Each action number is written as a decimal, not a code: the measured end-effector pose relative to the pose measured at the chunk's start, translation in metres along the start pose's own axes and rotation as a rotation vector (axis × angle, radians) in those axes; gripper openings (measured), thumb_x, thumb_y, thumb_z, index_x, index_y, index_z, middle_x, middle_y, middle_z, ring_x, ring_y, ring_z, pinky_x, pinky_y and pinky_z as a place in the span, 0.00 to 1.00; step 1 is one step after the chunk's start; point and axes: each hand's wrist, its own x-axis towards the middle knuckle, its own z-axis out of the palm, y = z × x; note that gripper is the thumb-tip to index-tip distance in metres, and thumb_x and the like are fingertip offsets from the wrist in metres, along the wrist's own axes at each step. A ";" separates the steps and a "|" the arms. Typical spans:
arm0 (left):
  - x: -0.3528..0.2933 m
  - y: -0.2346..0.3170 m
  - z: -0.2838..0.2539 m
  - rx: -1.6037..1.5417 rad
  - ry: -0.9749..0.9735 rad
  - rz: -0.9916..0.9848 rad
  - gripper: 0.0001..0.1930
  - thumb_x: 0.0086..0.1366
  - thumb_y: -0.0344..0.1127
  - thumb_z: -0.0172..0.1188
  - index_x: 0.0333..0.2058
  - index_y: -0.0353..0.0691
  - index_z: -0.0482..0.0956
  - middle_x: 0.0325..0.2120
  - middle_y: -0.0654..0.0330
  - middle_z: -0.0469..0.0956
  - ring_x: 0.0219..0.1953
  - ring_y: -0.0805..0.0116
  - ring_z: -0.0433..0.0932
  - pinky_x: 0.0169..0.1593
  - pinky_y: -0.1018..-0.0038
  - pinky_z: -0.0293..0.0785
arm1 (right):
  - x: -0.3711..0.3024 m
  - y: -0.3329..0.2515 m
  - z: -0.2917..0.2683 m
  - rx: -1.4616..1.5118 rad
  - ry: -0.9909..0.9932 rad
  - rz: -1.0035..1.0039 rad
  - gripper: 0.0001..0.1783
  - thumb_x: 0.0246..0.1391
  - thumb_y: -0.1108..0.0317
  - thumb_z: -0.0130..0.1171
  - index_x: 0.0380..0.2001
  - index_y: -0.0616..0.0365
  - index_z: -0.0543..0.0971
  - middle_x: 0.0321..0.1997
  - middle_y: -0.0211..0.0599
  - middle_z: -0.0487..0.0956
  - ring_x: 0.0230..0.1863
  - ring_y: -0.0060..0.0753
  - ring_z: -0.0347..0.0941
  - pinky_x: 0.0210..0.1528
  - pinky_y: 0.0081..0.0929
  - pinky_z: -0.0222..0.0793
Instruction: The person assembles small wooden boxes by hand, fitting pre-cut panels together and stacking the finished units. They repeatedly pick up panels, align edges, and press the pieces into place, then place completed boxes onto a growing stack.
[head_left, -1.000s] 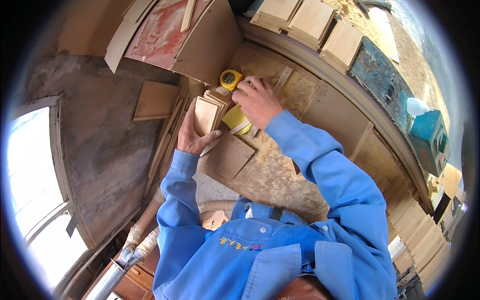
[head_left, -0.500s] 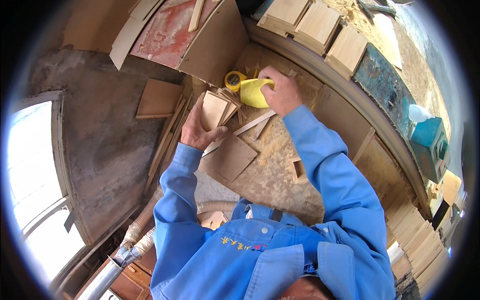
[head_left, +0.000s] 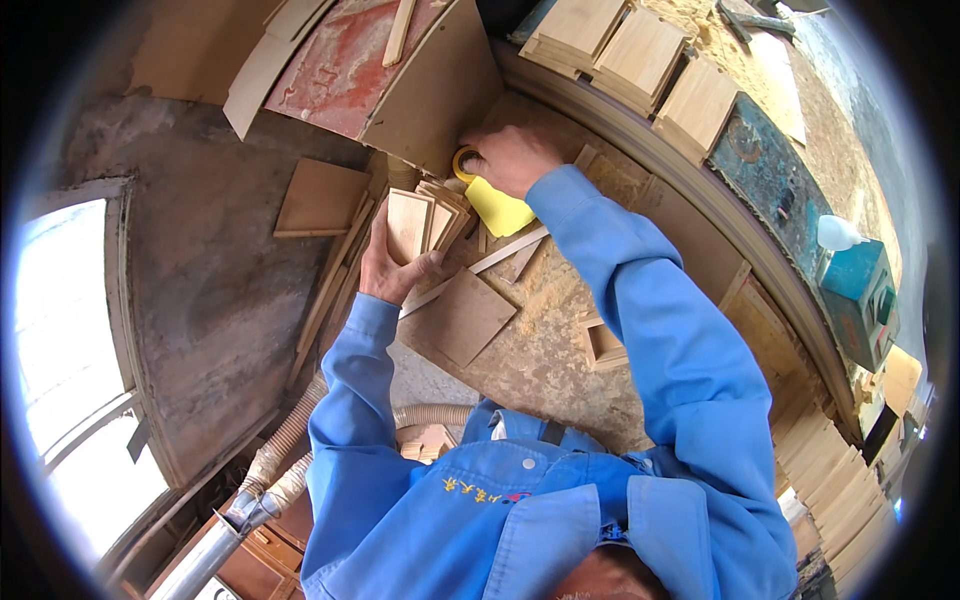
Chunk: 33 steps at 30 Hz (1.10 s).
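Left hand (head_left: 388, 272) pinches wooden boards (head_left: 408, 228), thumb opposing fingers, long axis roughly fore-aft. Yellow tape measure (head_left: 459, 165) just left of right hand (head_left: 517, 160), the nearer one; fingers curled, grip hidden, cannot tell. Yellow sheet (head_left: 500, 210) nearer chest.

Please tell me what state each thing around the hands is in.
Left hand, closed around the wood pieces.
Wood pieces, stacked and slightly fanned.
Right hand, fingers curled at the tape measure; grip hidden.
Tape measure, partly covered by the fingers; blade not visible.
Yellow sheet, beside the right hand; held or loose, unclear.
Brown board, lying flat.
Pale boards, stacked in piles.
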 end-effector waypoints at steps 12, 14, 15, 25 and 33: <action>-0.003 0.018 0.014 0.178 0.093 -0.001 0.53 0.49 0.46 0.76 0.71 0.43 0.57 0.53 0.43 0.80 0.54 0.49 0.81 0.58 0.61 0.77 | -0.016 0.001 -0.006 -0.361 -0.059 -0.116 0.25 0.58 0.59 0.61 0.60 0.40 0.78 0.42 0.50 0.85 0.46 0.54 0.82 0.52 0.53 0.75; -0.004 0.019 0.014 0.187 0.089 -0.039 0.54 0.49 0.47 0.76 0.71 0.42 0.57 0.55 0.43 0.79 0.56 0.49 0.80 0.59 0.61 0.75 | -0.017 0.002 -0.006 -0.382 -0.096 -0.111 0.27 0.57 0.61 0.62 0.61 0.38 0.77 0.43 0.49 0.85 0.47 0.54 0.82 0.53 0.52 0.74; -0.004 0.018 0.014 0.168 0.084 -0.066 0.54 0.49 0.47 0.77 0.71 0.41 0.57 0.56 0.44 0.78 0.57 0.51 0.79 0.61 0.61 0.74 | -0.016 0.001 -0.004 -0.357 -0.112 -0.117 0.27 0.57 0.61 0.62 0.61 0.37 0.76 0.44 0.48 0.85 0.47 0.54 0.82 0.53 0.52 0.74; -0.005 0.018 0.017 0.198 0.122 0.056 0.55 0.49 0.46 0.77 0.72 0.42 0.55 0.55 0.42 0.78 0.55 0.47 0.81 0.58 0.59 0.77 | -0.029 0.006 0.003 -0.386 -0.234 -0.159 0.24 0.56 0.66 0.59 0.57 0.35 0.79 0.46 0.45 0.84 0.52 0.55 0.79 0.55 0.54 0.70; 0.001 0.037 0.032 0.259 0.108 0.010 0.54 0.49 0.46 0.77 0.72 0.42 0.55 0.54 0.41 0.78 0.54 0.45 0.80 0.57 0.57 0.77 | -0.038 0.009 -0.015 -0.344 -0.248 -0.071 0.20 0.54 0.62 0.65 0.52 0.43 0.83 0.45 0.49 0.84 0.52 0.56 0.80 0.55 0.53 0.73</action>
